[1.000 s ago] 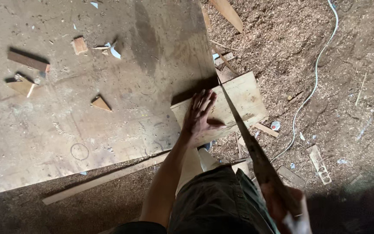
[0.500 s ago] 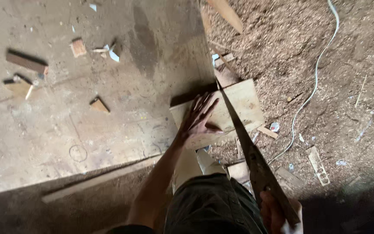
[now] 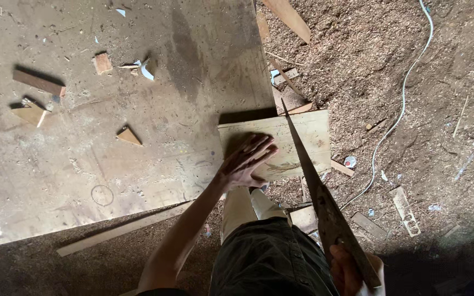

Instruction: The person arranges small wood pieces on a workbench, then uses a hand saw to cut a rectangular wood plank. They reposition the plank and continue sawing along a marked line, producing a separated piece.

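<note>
The plywood offcut [image 3: 294, 143], overhanging the workbench [image 3: 111, 109] edge, is pinned flat by the spread left hand [image 3: 245, 161] while the handsaw [image 3: 325, 205], gripped in the closed right hand [image 3: 352, 271], is best kept along 1 straight line, fingers clear of the blade.

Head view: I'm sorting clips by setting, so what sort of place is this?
Probably a rough carpentry workshop. The floor is deep in sawdust and offcuts, the left hand pins a wooden board on a worn plywood worktable, and the right hand holds a handsaw.
</note>
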